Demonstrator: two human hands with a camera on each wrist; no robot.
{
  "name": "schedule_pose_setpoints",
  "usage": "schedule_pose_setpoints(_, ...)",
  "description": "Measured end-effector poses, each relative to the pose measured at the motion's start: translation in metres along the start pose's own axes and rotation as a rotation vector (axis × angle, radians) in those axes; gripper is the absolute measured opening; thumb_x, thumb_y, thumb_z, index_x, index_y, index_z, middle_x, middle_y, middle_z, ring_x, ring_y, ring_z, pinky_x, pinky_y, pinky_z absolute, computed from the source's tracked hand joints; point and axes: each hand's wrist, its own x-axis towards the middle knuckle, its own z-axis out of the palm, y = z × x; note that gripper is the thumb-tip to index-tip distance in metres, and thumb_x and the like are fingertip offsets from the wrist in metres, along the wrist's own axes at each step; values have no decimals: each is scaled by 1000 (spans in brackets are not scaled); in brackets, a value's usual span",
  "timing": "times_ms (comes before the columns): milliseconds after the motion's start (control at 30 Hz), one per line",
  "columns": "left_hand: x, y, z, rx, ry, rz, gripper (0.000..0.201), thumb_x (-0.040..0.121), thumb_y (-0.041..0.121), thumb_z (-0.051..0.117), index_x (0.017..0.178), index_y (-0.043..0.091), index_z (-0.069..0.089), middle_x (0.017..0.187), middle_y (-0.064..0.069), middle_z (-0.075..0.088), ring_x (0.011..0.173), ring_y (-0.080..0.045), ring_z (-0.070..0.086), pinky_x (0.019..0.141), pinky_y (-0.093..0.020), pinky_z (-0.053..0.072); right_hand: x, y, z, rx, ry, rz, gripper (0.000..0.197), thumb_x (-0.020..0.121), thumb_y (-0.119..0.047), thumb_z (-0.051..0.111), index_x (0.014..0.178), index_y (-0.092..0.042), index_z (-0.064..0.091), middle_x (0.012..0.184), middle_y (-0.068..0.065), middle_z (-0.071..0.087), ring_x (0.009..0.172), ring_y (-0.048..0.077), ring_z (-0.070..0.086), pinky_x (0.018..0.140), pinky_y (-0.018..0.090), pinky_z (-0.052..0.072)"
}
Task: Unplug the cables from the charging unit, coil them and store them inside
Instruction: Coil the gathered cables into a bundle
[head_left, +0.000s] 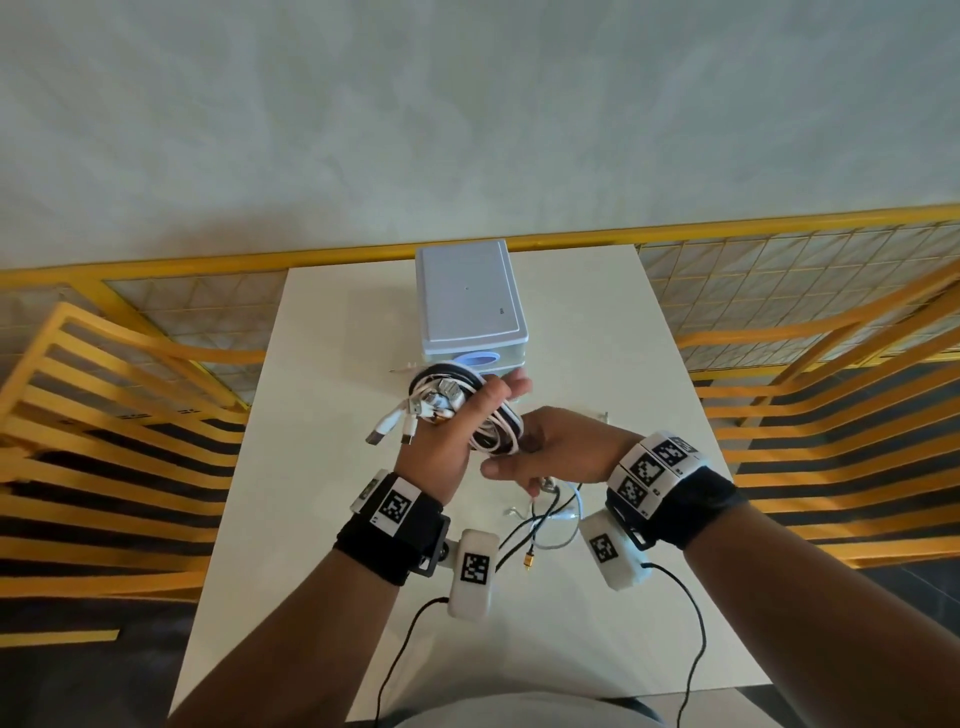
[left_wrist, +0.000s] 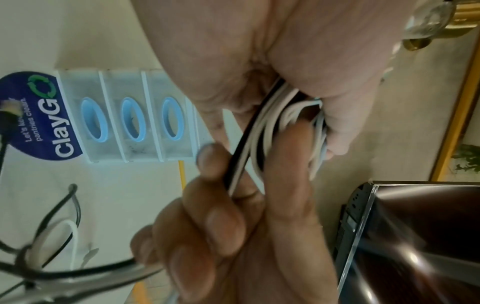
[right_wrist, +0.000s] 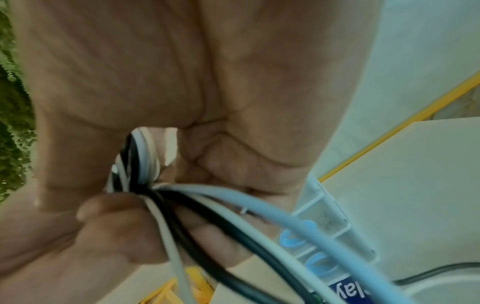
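The charging unit (head_left: 470, 306), a pale box with blue oval drawer pulls (left_wrist: 135, 119), stands at the table's far middle. Just in front of it my left hand (head_left: 467, 415) grips a coil of white and black cables (head_left: 452, 395), with USB plugs (head_left: 384, 431) sticking out on the left. My right hand (head_left: 530, 457) sits close against the coil's near side and pinches the trailing strands (right_wrist: 166, 207) between thumb and curled fingers. Loose tails (head_left: 545, 514) hang from it onto the table (head_left: 322, 364). In the left wrist view the coil (left_wrist: 262, 131) is wedged between palm and fingers.
Yellow slatted chairs (head_left: 104, 415) (head_left: 831, 415) flank the white table, and a yellow railing (head_left: 727, 223) runs behind it. A blue "clayGo" sticker (left_wrist: 44, 117) lies on the tabletop beside the unit. Black wrist-camera leads (head_left: 691, 649) trail off the near edge.
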Motion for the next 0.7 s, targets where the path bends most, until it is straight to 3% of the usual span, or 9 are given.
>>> schedule_pose_setpoints(67,-1,7,0,-63,51,-13,15,93,28,68,86,21,79,100,-8,78,98,-26,75,94,-50,55,-1,8,1,-20,-3,-8,35,96,-44,64,77,-15,65,59,-4,61,55,5,53,68,21,45)
schedule_pose_setpoints(167,-1,14,-2,-80,120,10,14,84,27,66,85,15,73,82,-4,76,79,-23,76,79,-40,58,-1,18,6,16,-11,-8,39,100,-43,58,73,-16,56,61,2,57,56,11,53,66,18,46)
schedule_pose_setpoints(333,6,24,-14,-2,188,66,18,87,29,67,72,26,77,79,-2,76,76,-24,75,86,-46,57,0,34,15,134,38,-11,42,104,-49,47,79,-15,48,67,-3,42,57,11,40,61,23,41)
schedule_pose_setpoints(500,11,27,-18,58,178,85,17,92,25,67,78,23,75,81,-4,75,80,-28,75,84,-47,56,5,42,11,-24,137,-42,44,103,-54,43,82,-16,50,66,-9,47,59,7,43,66,21,40)
schedule_pose_setpoints(600,15,34,-26,52,204,120,17,94,22,69,78,24,75,82,-3,75,79,-25,75,91,-58,55,3,45,7,-180,191,-45,36,105,-50,41,77,-28,47,65,-10,47,57,0,46,63,13,37)
schedule_pose_setpoints(700,16,45,-29,46,222,167,36,99,12,61,71,29,76,76,2,74,73,-18,74,95,-59,53,5,47,7,-242,238,-84,29,106,-48,40,79,-37,46,67,-10,48,59,0,48,61,12,37)
